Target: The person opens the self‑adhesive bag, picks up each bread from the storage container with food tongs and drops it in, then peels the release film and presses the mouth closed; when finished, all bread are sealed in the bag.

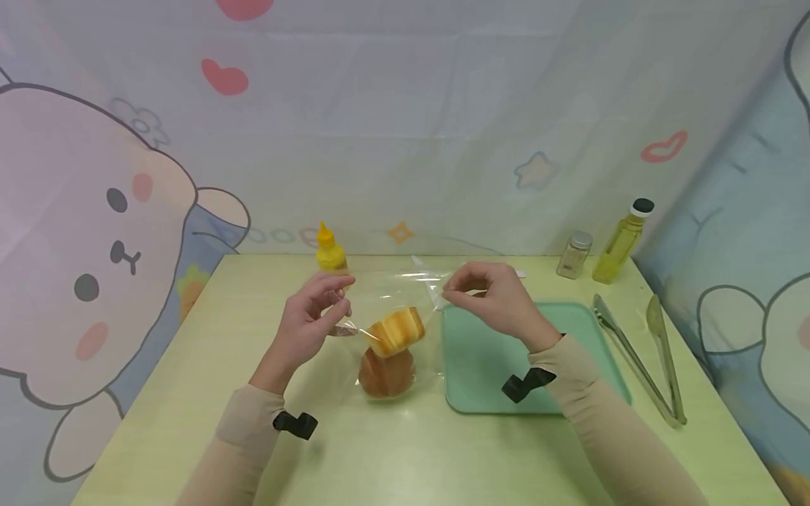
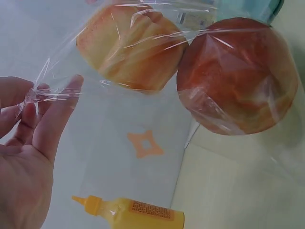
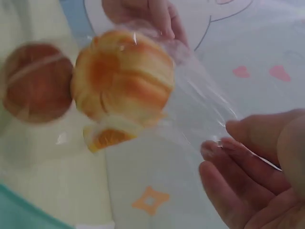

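Note:
A clear plastic bag [image 1: 432,355] hangs between the two hands, with a yellow-brown ridged bread [image 1: 396,332] and a darker round bun [image 1: 387,374] inside it. The bread lies above the bun, and the two meet in the left wrist view. On one side of the bag's top, my left hand [image 1: 305,320] pinches the gathered film [image 2: 35,93] between thumb and fingers. Opposite it, my right hand [image 1: 496,299] pinches the other top edge; the right wrist view shows the film [image 3: 209,102] stretched to those fingertips.
Behind the left hand stands a yellow squeeze bottle [image 1: 331,254]. A green tray [image 1: 487,406] lies below the right hand. To its right are metal tongs [image 1: 667,358], and at the back right a small shaker jar [image 1: 574,256] and a bottle of yellow oil [image 1: 620,249]. A patterned curtain [image 1: 405,126] borders the table.

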A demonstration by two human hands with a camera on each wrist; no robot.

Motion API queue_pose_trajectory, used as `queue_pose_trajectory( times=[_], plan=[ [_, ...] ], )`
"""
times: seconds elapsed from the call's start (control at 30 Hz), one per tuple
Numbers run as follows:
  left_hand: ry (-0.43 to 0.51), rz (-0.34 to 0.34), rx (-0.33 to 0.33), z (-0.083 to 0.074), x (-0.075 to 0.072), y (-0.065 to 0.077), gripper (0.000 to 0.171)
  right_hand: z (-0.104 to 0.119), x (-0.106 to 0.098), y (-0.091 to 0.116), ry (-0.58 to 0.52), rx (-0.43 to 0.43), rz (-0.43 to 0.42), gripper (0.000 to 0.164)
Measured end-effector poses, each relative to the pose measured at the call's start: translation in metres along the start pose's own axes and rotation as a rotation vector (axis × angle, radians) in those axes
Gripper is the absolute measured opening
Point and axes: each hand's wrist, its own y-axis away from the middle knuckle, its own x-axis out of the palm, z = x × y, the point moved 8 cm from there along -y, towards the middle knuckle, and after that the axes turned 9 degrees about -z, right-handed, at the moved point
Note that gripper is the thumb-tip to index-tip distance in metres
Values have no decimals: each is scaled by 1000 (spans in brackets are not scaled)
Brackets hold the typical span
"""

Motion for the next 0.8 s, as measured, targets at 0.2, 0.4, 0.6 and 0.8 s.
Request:
queue_pose_trajectory(
  times=[0.2,0.4,0.6,0.8],
  plan=[
    [11,-27,-90,10,0,4,33,-4,2,2,-50,22,19,10],
    [13,-41,-161,25,1,8,34,-26,9,5,-294,233,-45,48],
    [-97,-117,-92,26,-3,7,35,-35,18,5,-385,258,-82,34],
    [-363,-280,176,-2,-3,0,33,-32,22,5,-377,222,-93,19]
  ],
)
